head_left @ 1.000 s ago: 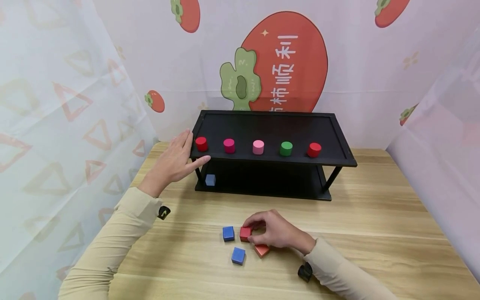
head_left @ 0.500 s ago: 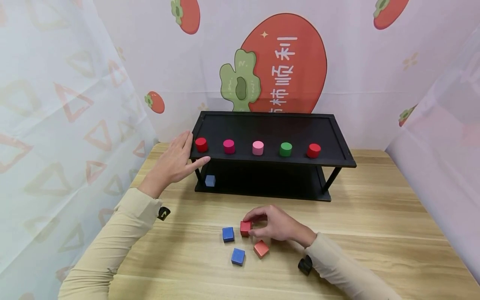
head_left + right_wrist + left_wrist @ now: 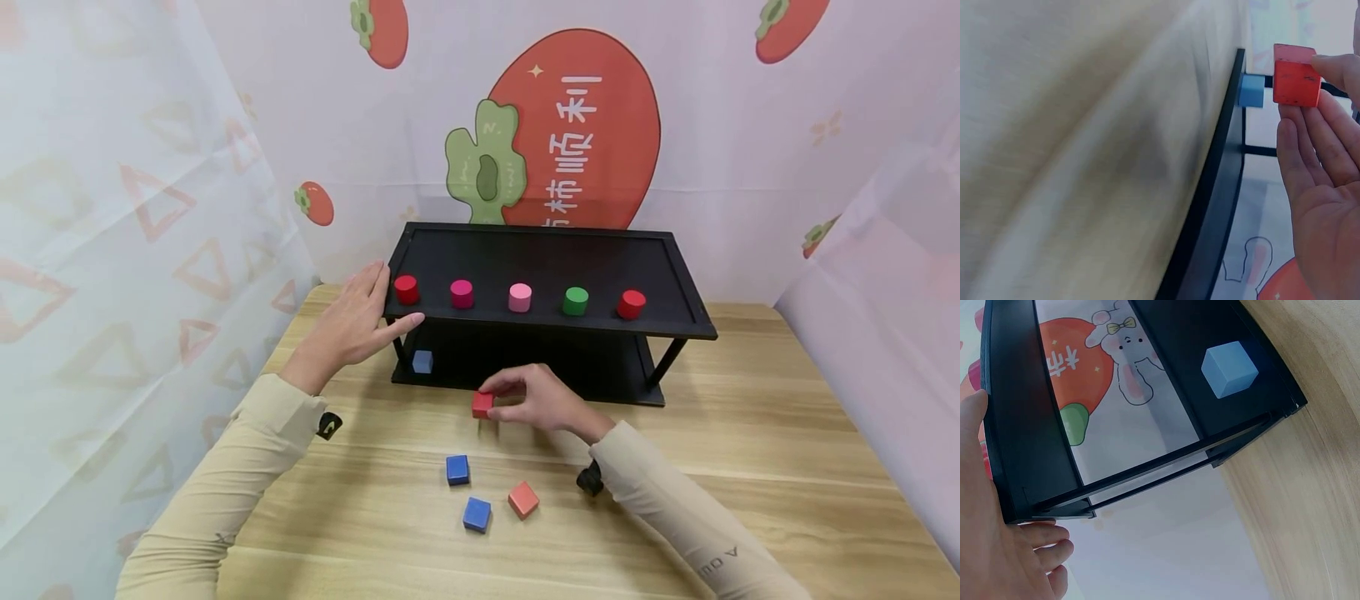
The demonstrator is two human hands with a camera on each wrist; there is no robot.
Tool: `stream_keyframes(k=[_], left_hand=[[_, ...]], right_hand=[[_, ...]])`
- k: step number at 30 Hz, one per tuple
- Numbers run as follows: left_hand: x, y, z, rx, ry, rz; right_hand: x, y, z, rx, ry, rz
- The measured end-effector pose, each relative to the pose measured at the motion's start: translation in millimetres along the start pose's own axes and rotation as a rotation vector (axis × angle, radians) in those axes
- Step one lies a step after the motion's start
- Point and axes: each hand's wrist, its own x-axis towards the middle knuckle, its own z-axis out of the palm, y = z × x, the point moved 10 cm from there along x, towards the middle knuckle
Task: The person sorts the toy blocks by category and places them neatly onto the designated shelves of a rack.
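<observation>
Red painted cube: pinched in right hand, held above wood-grain tabletop, just in front of black two-tier shelf. Touching shelf's left end with left hand, straight-fingered, thumb spread wide.

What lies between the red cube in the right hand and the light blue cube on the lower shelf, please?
No object: in the head view, only bare lower shelf and a little table separate the red cube from the light blue cube.

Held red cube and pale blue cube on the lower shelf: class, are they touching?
Apart: the head view plainly shows bare shelf and tabletop between the red cube and the pale blue cube.
</observation>
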Motion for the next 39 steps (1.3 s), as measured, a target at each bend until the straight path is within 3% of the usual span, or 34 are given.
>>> stream_keyframes(k=[8,15,25,39], left_hand=[[-0.6,0.9,-0.6,0.002,0.004,0.002],[-0.5,2.1,-1.2,0.006,0.001,0.002],[-2.7,2.3,-0.8,0.01,-0.023,-0.015],[-1.7,2.5,-0.8,-0.007,-0.005,-0.013]], right_hand=[[36.6,8.6,-8.4,-0.027,0.072,0.027],[55.1,16.8,-8.7,-0.055,0.115,0.057],[67.4,33.5,-8.6,0.005,0.165,0.101],[72.8,41.9,-3.1,0.009,0.149,0.13]])
